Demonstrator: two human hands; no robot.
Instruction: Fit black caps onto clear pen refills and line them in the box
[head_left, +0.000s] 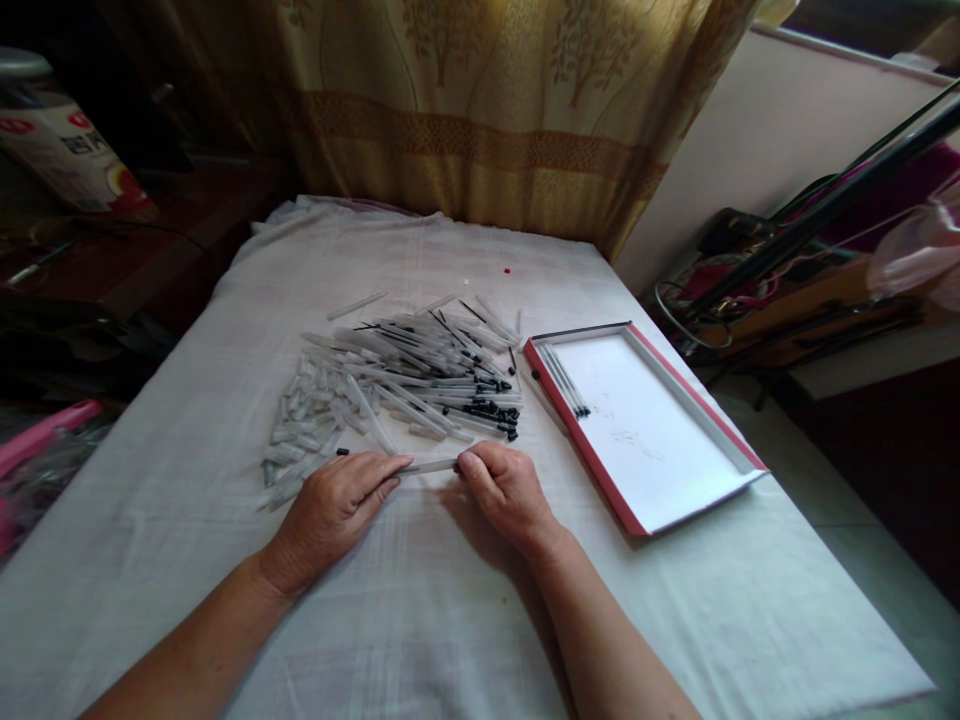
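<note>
A clear pen barrel (429,466) is held level just above the table (187,500), its ends pinched in the closed grips of the left hand (330,510) and the right hand (506,490), just before a pile of pens (420,380) and beside a red-rimmed tray (660,420).

There's your pen (429,466): clear, slim, held level and crosswise low over the cloth (420,600), one end pinched in your left hand (334,505), the other in your right hand (506,490), just before the pile (420,375).
</note>
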